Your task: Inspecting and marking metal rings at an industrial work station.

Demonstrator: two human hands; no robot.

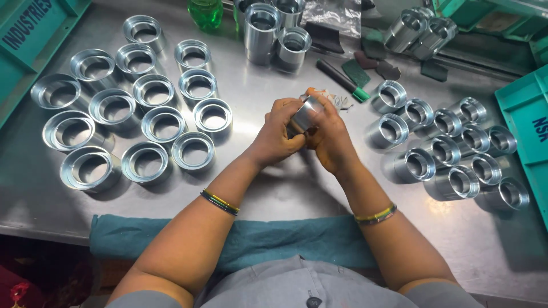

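Observation:
Both my hands meet over the middle of a steel table. Together they grip one shiny metal sleeve, a short hollow cylinder. My left hand wraps its lower left side. My right hand closes over its right side and top, hiding part of it. Thin coloured bangles sit on both wrists.
Several wide metal rings lie open-side-up on the left. Several smaller sleeves cluster on the right. Stacked sleeves, a green bottle, a dark marker and abrasive pads lie at the back. Teal crates flank both sides; a teal cloth drapes the near edge.

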